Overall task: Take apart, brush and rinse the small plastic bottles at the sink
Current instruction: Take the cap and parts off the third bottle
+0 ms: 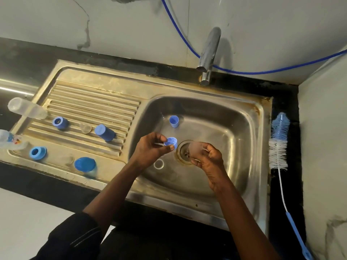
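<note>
Over the steel sink basin (pixel 234 128), my left hand (pixel 150 149) pinches a small blue ring cap (pixel 170 142). Just to its right, my right hand (pixel 210 158) holds a clear soft teat (pixel 196 149) above the drain (pixel 185 152). A blue cap (pixel 174 121) stands upright at the back of the basin, and a white ring (pixel 158 164) lies on the basin floor near my left wrist. The blue and white bottle brush (pixel 278 143) lies on the dark counter right of the sink.
The ribbed drainboard (pixel 90 107) carries two blue ring collars (pixel 60 123) (pixel 38 152), a blue cap lying down (pixel 104 132), a blue dome lid (pixel 84 164) and a clear teat (pixel 85 127). Two clear bottles (pixel 26 109) (pixel 10 140) lie at its left edge. The tap (pixel 207 57) stands behind.
</note>
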